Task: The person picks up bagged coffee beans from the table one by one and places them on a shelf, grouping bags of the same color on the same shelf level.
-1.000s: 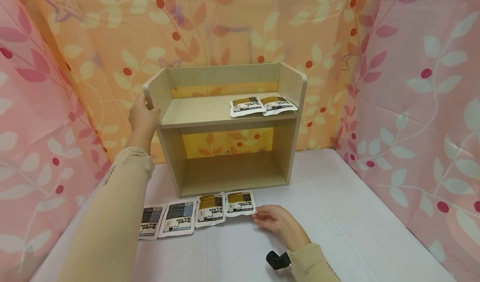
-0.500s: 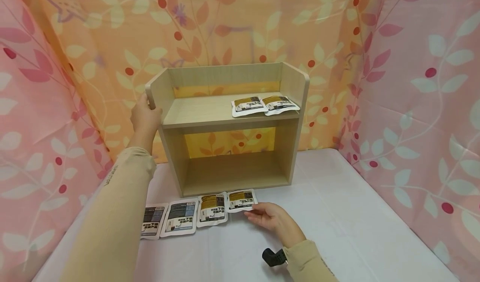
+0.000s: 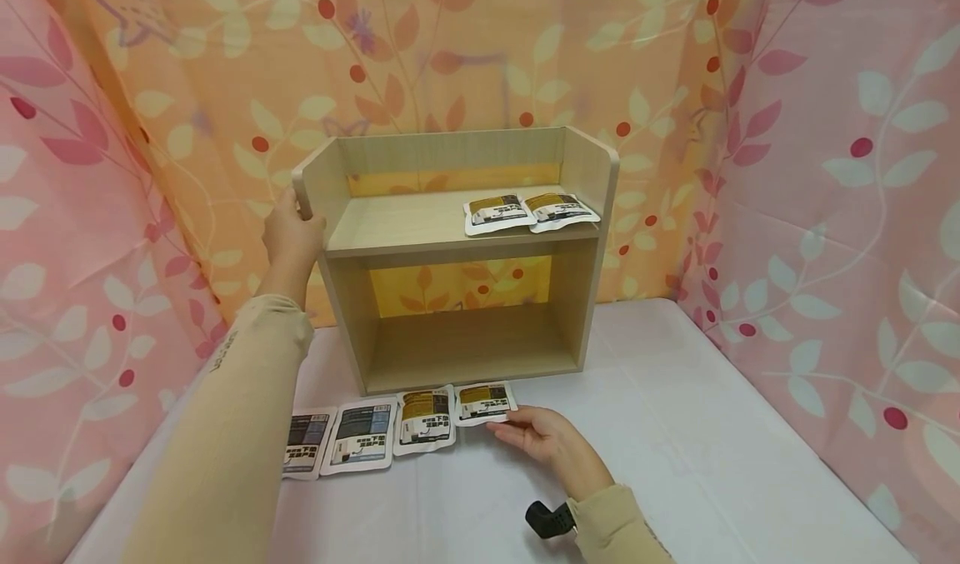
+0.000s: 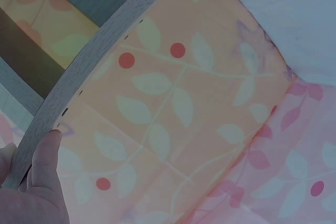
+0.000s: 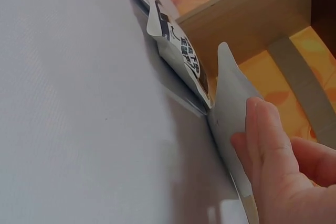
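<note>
My left hand (image 3: 291,235) grips the left side panel of a pale wooden shelf unit (image 3: 457,246); the left wrist view shows the fingers (image 4: 46,156) on the panel's edge. At the front of the unit, my right hand (image 3: 553,443) pinches the lower right corner of a white pouch (image 3: 482,402) with a gold and black label. In the right wrist view that pouch (image 5: 228,90) stands tilted off the cloth, its plain white back showing. Directly left of it lies a similar gold pouch (image 3: 424,419).
Two blue-grey pouches (image 3: 360,435) continue the row leftward, the outer one partly behind my left sleeve. Two gold pouches (image 3: 497,212) lie at the right on the upper shelf. A white cloth (image 3: 675,397) covers the table, and patterned curtains (image 3: 450,47) enclose it.
My right hand has shifted slightly left, from the pouch's right edge to its lower right corner, and the near edge has risen. The left hand keeps its grip on the panel.
</note>
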The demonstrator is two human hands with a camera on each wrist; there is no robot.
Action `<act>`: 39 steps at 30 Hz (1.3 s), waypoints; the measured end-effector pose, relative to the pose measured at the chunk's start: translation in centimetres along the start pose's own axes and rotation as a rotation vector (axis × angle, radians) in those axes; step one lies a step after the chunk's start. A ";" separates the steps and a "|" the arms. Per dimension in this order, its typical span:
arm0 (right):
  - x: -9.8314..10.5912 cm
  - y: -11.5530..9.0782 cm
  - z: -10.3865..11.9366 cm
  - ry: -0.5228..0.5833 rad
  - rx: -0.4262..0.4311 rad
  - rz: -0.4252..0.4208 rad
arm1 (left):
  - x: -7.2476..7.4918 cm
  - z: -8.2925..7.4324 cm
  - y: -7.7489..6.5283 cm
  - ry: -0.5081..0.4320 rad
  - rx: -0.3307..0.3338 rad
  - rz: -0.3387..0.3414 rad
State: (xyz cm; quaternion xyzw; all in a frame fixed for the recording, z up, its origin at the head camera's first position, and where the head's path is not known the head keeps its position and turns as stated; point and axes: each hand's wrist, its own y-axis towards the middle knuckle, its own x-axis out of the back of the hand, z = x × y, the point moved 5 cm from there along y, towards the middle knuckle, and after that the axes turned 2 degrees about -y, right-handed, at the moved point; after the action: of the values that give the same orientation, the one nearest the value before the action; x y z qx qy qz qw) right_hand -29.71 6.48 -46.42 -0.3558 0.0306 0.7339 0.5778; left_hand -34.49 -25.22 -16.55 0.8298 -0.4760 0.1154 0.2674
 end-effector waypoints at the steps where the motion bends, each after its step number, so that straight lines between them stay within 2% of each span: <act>1: -0.1 -0.1 0.1 0.001 0.000 0.001 | 0.0 0.0 0.0 0.001 0.000 -0.001; 7: -0.2 -0.6 0.4 0.004 0.003 0.011 | 0.1 0.0 0.0 0.007 0.002 -0.003; 24: -1.3 -2.1 1.6 0.005 0.018 0.113 | 0.0 0.1 -0.1 -0.005 -0.004 0.004; 39: -2.3 -3.5 3.4 -0.029 0.065 0.118 | 0.1 0.0 -0.2 -0.004 0.001 0.004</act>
State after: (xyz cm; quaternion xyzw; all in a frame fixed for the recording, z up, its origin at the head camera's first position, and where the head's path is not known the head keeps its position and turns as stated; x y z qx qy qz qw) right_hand -28.17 7.29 -41.39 -0.3238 0.0669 0.7704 0.5451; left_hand -34.31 -25.18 -16.56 0.8292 -0.4781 0.1145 0.2659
